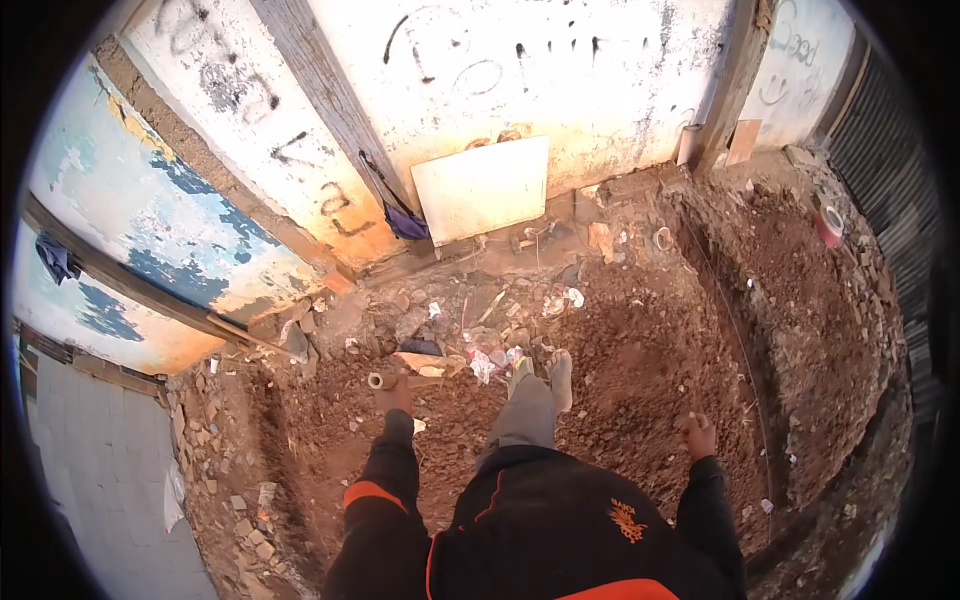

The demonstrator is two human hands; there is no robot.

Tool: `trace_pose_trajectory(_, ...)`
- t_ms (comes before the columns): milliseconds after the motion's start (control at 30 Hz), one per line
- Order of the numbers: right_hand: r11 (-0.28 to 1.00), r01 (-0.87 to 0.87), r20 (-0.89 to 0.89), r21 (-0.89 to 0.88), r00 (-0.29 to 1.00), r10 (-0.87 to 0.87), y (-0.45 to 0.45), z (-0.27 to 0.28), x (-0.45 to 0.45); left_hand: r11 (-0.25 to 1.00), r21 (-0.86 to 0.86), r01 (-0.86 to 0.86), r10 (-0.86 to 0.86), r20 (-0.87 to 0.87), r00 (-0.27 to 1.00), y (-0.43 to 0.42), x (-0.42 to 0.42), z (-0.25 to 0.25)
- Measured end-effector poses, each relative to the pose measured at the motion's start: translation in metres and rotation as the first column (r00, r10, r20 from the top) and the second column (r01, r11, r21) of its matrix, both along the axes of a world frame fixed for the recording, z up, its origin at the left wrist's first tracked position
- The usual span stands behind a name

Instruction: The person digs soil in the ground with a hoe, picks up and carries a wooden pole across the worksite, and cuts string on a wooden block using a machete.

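Observation:
My left hand [396,396] is closed around a pale tube-like piece [377,381] with a round end, held above the loose soil. The rest of the piece is hidden by the fingers. On the other side, my right hand [700,436] hangs over the reddish-brown soil [640,400], its fingers curled and nothing visible in them. Between the hands my feet [561,378] stand beside scraps of litter [485,364]. A thin string [735,335] runs along the ground to the right of my right hand, apart from it.
A narrow trench [765,400] cuts through the soil at right. A white board [485,190] leans against the painted wall [560,80]. A dark bag [405,222] hangs by a wooden post [325,75]. Broken rubble [245,525] and grey paving [105,450] lie left; corrugated sheeting [885,180] stands right.

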State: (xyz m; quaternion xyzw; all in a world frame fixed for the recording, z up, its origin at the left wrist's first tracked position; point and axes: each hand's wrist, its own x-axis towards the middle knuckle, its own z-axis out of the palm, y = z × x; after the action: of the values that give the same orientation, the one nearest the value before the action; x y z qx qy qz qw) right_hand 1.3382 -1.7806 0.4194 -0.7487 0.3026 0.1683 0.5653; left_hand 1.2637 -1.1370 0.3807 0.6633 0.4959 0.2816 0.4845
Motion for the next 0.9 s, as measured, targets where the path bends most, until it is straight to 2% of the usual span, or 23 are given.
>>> trace_pose_trajectory(67,0.981,-0.192,-0.131,0.029,0.972,0.194,0.018,-0.021,0.040,0.999,-0.053,-0.009,0.013,0.083,0.996,0.013,0.028,-0.030)
trace_pose_trajectory(100,0.980,-0.198,-0.139,0.027,0.970,0.199,0.027,-0.033,0.064,0.998,-0.056,-0.015,0.019,0.076,0.997,0.010,0.043,-0.030)
trace_pose_trajectory(167,0.946,-0.322,-0.241,0.031,0.916,0.320,0.047,-0.063,0.112,0.988,-0.148,-0.037,0.059,0.149,0.987,0.006,0.076,-0.022)
trace_pose_trajectory(200,0.945,-0.326,-0.253,0.029,0.912,0.322,0.059,-0.078,0.140,0.994,-0.106,-0.005,0.031,0.244,0.969,0.035,0.080,-0.078)
trace_pose_trajectory(267,0.907,-0.419,-0.354,0.040,0.843,0.405,0.076,-0.115,0.195,0.962,-0.249,-0.115,0.140,0.085,0.987,0.032,0.111,-0.075)
trace_pose_trajectory(333,0.810,-0.581,-0.397,0.075,0.728,0.559,0.098,-0.145,0.254,0.934,-0.279,-0.222,0.257,0.097,0.961,0.058,0.118,-0.145)
trace_pose_trajectory(367,0.804,-0.590,-0.445,0.077,0.701,0.557,0.107,-0.154,0.275,0.923,-0.296,-0.248,0.274,0.048,0.961,0.049,0.129,-0.142)
trace_pose_trajectory(433,0.600,-0.800,-0.610,0.022,0.465,0.642,0.141,-0.181,0.340,0.870,-0.383,-0.310,0.358,0.057,0.932,0.045,0.161,-0.106)
trace_pose_trajectory(600,0.431,-0.896,-0.655,0.112,0.259,0.710,0.230,-0.249,0.530,0.816,-0.429,-0.387,0.389,-0.087,0.917,0.061,0.198,-0.116)
trace_pose_trajectory(667,0.396,-0.910,-0.559,-0.127,0.395,0.729,0.266,-0.310,0.580,0.824,-0.405,-0.396,0.362,-0.162,0.918,0.059,0.202,-0.131)
trace_pose_trajectory(733,0.413,-0.911,-0.468,-0.017,0.372,0.801,0.331,-0.312,0.647,0.805,-0.404,-0.435,0.391,-0.192,0.900,0.057,0.205,-0.138)
trace_pose_trajectory(833,0.365,-0.911,-0.253,-0.193,0.405,0.878,0.383,-0.455,0.689,0.804,-0.379,-0.458,0.403,-0.219,0.889,0.052,0.213,-0.136)
trace_pose_trajectory(900,0.299,-0.815,-0.037,-0.496,0.364,0.931,0.424,-0.531,0.697,0.812,-0.362,-0.459,0.396,-0.237,0.887,0.040,0.225,-0.131)
